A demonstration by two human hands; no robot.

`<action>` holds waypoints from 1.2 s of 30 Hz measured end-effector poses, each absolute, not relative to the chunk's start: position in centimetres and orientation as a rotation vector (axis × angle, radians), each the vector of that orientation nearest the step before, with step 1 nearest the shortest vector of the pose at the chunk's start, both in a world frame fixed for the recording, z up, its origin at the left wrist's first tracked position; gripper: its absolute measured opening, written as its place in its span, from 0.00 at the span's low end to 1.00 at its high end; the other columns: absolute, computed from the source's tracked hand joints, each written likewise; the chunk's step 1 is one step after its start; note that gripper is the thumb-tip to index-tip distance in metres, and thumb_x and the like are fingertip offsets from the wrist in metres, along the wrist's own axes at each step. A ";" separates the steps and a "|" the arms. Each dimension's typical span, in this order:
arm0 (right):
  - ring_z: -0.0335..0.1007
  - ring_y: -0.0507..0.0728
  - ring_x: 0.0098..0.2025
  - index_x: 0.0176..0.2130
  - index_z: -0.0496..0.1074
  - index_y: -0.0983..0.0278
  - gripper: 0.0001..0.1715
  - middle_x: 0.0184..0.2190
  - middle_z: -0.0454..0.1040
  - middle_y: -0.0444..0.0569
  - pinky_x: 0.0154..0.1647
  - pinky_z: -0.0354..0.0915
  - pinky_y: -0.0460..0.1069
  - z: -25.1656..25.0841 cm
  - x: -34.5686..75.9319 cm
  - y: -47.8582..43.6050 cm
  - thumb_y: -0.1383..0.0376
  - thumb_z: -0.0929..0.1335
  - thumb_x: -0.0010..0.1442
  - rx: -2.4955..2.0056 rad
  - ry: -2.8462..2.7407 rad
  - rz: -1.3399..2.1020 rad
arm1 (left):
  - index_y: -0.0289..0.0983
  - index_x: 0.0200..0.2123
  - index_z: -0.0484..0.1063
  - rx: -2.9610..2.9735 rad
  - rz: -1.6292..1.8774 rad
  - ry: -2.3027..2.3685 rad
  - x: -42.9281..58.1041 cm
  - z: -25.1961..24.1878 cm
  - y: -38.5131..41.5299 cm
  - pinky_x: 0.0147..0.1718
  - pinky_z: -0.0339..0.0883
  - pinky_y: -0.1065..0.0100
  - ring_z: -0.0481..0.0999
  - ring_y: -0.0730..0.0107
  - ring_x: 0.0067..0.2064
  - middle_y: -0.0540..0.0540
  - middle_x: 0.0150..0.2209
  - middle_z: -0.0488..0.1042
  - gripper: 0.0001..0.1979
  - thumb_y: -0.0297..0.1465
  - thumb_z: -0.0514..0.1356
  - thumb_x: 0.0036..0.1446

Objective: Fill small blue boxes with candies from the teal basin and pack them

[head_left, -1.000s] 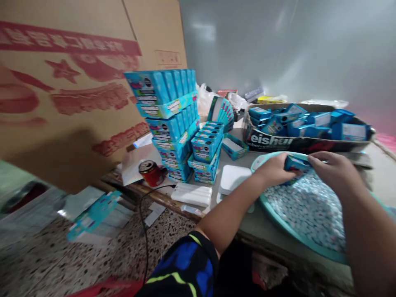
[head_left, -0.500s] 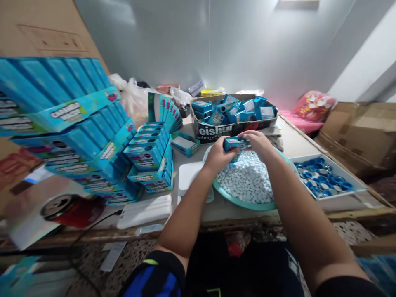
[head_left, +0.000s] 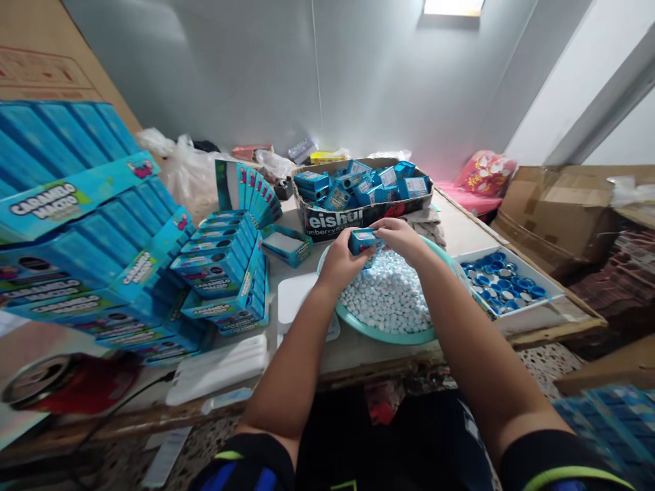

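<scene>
Over the teal basin, a small blue printed box is gripped by the left hand; whether its end is pinched by the right hand cannot be told. Likely light and crushable, it is best held by its edges.

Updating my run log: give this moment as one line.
Left hand: holding small blue box | Right hand: at box's right end | Below: basin of white pieces | Beside basin: white tray
</scene>
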State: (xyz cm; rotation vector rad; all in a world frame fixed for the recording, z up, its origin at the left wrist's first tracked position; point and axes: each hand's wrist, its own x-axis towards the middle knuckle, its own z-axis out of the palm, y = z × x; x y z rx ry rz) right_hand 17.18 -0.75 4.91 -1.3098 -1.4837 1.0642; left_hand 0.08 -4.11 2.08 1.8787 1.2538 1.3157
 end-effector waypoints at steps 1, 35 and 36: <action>0.67 0.53 0.30 0.39 0.79 0.63 0.12 0.30 0.74 0.46 0.29 0.66 0.45 4.9 17.3 -0.7 0.67 0.70 0.52 -1.286 -1.490 1.083 | 0.41 0.48 0.74 1.882 1.322 1.247 0.1 2.0 -4.0 0.45 0.73 0.63 0.81 0.59 0.46 0.47 0.43 0.81 0.18 0.37 0.70 0.55; 0.75 0.62 0.47 0.53 0.76 0.61 0.19 0.50 0.79 0.53 0.41 0.65 0.53 6.7 10.2 -3.4 0.64 0.71 0.62 -1.294 -3.014 0.443 | 0.41 0.50 0.73 1.195 1.458 1.365 -11.4 -1.5 -7.7 0.46 0.75 0.58 0.79 0.55 0.49 0.43 0.48 0.79 0.26 0.29 0.63 0.43; 0.74 0.62 0.47 0.52 0.77 0.62 0.18 0.49 0.79 0.53 0.41 0.64 0.53 6.9 10.2 -3.4 0.65 0.71 0.63 -1.306 -3.031 0.434 | 0.41 0.50 0.73 1.238 1.483 1.324 -11.6 -1.6 -7.5 0.48 0.76 0.56 0.79 0.53 0.53 0.42 0.50 0.80 0.26 0.29 0.63 0.43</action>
